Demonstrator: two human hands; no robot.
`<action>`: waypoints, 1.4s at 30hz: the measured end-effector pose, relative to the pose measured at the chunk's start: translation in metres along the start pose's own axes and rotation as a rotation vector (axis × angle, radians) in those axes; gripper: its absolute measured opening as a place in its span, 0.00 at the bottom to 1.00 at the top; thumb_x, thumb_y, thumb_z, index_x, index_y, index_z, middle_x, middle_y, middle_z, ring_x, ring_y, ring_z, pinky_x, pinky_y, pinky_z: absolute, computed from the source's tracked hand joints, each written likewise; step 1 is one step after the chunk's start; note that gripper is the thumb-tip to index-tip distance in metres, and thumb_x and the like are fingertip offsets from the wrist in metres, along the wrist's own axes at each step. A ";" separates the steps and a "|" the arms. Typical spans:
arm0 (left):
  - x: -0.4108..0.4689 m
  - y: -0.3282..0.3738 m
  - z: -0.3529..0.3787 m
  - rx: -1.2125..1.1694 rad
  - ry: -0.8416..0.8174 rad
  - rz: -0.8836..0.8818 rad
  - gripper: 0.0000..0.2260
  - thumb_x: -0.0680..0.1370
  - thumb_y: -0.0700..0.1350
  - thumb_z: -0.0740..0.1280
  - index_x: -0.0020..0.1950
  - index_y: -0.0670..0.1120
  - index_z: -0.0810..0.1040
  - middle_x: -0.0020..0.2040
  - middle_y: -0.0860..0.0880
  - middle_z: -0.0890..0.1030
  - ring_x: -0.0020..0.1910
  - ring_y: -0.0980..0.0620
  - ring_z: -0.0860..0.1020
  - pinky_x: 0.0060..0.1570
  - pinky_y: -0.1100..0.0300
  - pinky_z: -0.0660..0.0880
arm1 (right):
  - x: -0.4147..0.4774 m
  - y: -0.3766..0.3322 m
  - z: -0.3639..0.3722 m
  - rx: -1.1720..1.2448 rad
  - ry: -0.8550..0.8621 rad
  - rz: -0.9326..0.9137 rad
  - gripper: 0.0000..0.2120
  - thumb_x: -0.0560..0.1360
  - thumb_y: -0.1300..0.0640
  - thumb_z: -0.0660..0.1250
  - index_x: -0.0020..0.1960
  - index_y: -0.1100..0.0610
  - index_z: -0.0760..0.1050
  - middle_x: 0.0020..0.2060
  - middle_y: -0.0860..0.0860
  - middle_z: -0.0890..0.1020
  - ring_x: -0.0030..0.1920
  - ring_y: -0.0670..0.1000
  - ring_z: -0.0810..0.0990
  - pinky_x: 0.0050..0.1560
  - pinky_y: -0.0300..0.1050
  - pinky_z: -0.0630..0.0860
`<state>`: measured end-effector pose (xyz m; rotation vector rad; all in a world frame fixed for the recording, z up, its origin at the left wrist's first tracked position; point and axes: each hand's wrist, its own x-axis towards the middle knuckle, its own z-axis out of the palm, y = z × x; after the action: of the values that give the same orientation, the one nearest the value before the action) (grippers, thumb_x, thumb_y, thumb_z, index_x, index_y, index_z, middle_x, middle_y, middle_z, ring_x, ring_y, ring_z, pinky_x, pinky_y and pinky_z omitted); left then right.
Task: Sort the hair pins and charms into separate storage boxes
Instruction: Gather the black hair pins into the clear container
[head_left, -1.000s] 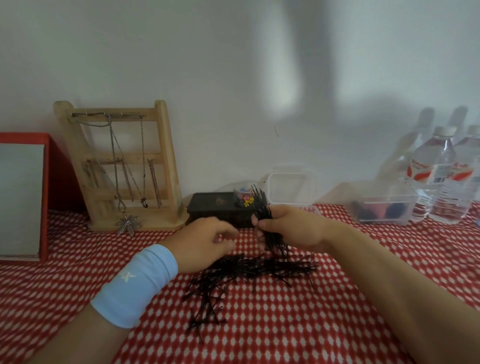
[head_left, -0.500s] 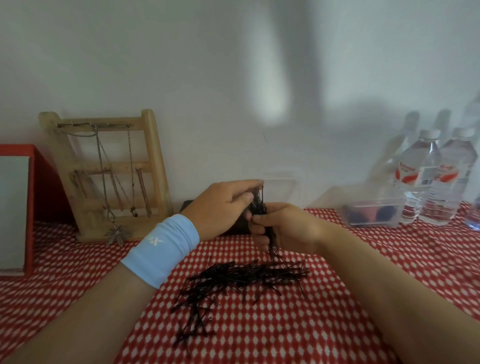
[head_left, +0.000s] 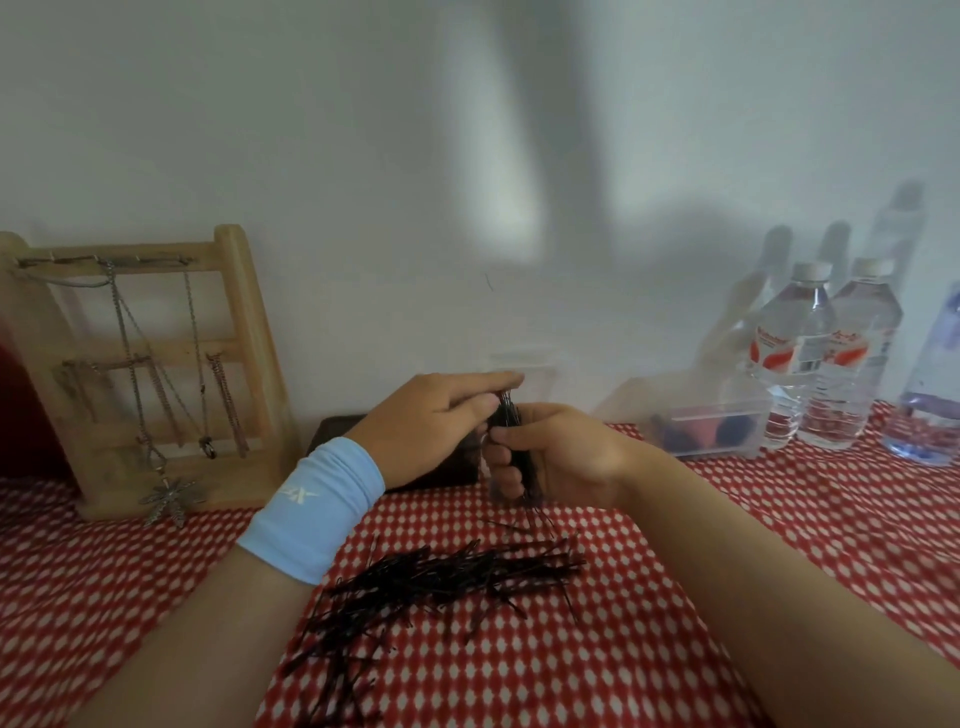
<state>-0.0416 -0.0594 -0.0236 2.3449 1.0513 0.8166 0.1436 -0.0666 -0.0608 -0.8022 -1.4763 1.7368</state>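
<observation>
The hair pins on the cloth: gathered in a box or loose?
Loose. The pins lie scattered on the cloth; the right hand grips one bundle.

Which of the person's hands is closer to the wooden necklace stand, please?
The left. The left hand is just right of the wooden necklace stand, with a dark box between; the right hand lies farther right, gripping a bundle of hair pins.

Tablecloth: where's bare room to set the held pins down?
Free: cloth right of the loose pin pile, before the clear box and bottles; also the near-left cloth below the wooden rack. Crowded: centre, around the pile and both hands.
</observation>
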 end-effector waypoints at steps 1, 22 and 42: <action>-0.001 -0.001 0.002 0.023 -0.004 0.001 0.16 0.83 0.46 0.59 0.69 0.58 0.75 0.41 0.66 0.78 0.49 0.69 0.77 0.57 0.74 0.68 | 0.000 0.001 -0.001 -0.008 0.010 0.004 0.09 0.84 0.65 0.54 0.49 0.59 0.71 0.37 0.54 0.71 0.34 0.51 0.70 0.41 0.47 0.67; -0.002 0.009 0.024 -0.714 -0.145 -0.378 0.10 0.79 0.51 0.67 0.57 0.49 0.80 0.54 0.48 0.85 0.53 0.49 0.84 0.56 0.52 0.79 | 0.005 -0.016 -0.008 0.364 0.227 -0.348 0.10 0.84 0.65 0.52 0.48 0.57 0.69 0.34 0.51 0.68 0.32 0.49 0.69 0.34 0.40 0.70; -0.009 0.001 0.013 -0.023 -0.536 -0.433 0.14 0.80 0.48 0.66 0.65 0.49 0.79 0.57 0.56 0.82 0.42 0.54 0.85 0.38 0.63 0.78 | 0.005 -0.020 -0.013 0.357 0.314 -0.372 0.11 0.85 0.64 0.53 0.47 0.56 0.69 0.33 0.50 0.69 0.31 0.50 0.69 0.36 0.45 0.72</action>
<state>-0.0375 -0.0687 -0.0356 2.0238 1.2167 0.0319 0.1540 -0.0532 -0.0435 -0.5398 -0.9928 1.4562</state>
